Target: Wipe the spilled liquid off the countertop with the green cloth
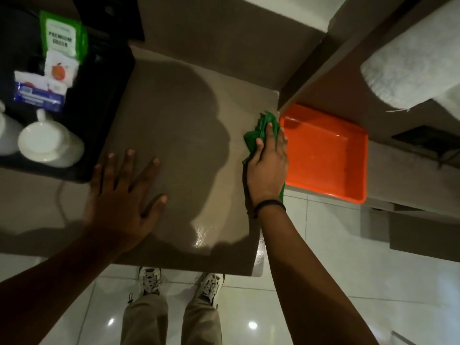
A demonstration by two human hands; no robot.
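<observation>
Glossy brown countertop [179,135] is bearing two hands. Right hand [267,165] is pressing one crumpled green cloth [261,125] at its edge — fingers clamped on it; left hand [122,195] is lying flat, fingers spread.

The countertop [174,115] looks smooth and hard, with a wet gloss near its front edge. The cloth [258,131] is soft, matt fabric. The orange tray [348,170] is glossy plastic. The cup [49,143] looks glazed ceramic. The floor tiles [323,282] shine.

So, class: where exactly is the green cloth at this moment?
In the head view, the green cloth lies under the right hand at the countertop's right edge, next to the orange tray.
</observation>
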